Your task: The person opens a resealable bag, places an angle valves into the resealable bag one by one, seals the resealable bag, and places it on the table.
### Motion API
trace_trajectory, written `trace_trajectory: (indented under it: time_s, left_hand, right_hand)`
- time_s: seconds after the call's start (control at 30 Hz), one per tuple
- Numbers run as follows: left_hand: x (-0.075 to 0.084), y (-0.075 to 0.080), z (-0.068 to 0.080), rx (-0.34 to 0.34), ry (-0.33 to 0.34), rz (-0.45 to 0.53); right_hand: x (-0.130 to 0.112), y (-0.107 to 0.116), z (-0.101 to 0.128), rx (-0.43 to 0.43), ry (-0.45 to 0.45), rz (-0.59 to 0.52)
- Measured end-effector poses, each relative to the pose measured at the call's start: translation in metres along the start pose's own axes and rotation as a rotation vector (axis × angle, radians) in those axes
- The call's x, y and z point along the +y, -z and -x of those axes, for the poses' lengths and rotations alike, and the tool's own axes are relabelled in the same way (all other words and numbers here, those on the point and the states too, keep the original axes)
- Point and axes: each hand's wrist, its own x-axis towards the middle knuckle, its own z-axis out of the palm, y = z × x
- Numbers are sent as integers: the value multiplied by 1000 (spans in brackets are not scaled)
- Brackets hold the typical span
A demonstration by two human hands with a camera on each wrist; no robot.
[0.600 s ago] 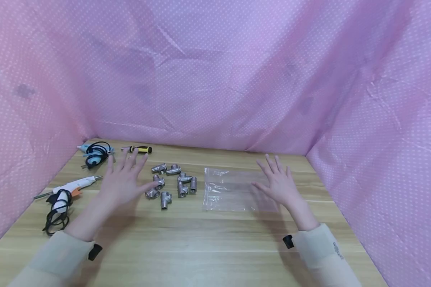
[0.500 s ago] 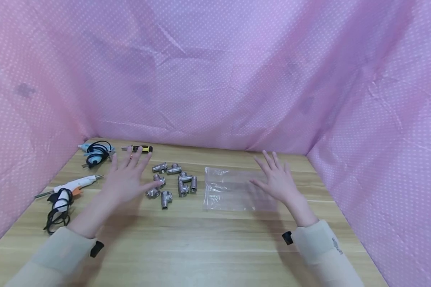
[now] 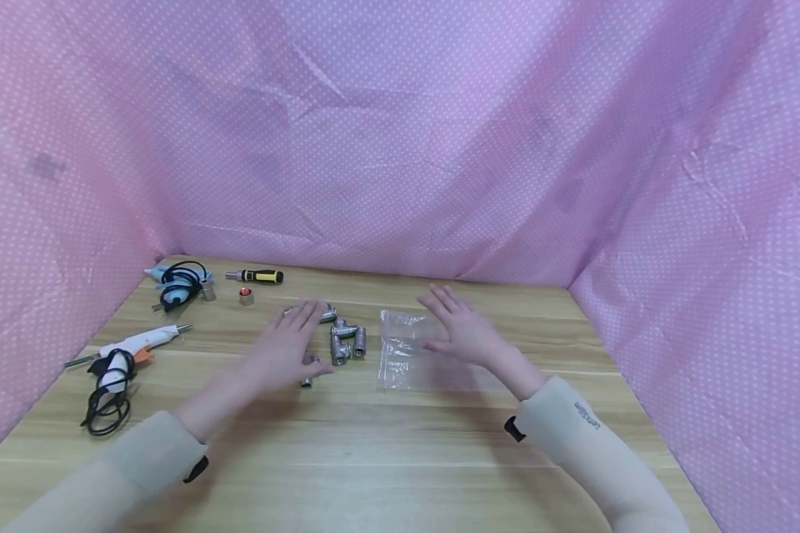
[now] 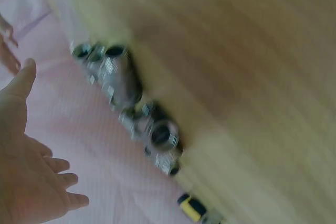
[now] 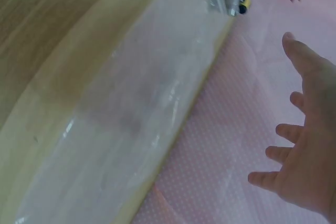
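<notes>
Head view shows, lying on the table, metal fittings, probably hefty, rigid, best gripped around the middle, under the empty, spread left hand, and a clear bag, probably limp, slippery, best pinched by its edge, under the empty, spread right hand.

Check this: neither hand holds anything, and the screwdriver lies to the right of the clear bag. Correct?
Not quite: the screwdriver lies to the left of the clear bag, as the head view shows. The left hand and right hand do hold nothing.
</notes>
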Motion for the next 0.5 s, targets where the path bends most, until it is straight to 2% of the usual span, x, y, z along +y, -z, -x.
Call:
trace_trajectory:
  time_s: [0.2,0.3,0.5]
  left_hand:
    - [21,-18,-3,46,-124,65]
    - [31,-27,-3,46,-160,122]
    - [47,-42,-6,-62,-122,301]
  right_hand:
    - [-7,-20,-17,-94,135,-47]
    - [-9,-29,-27,-140,192,-74]
    - [-13,-41,-39,-268,196,-94]
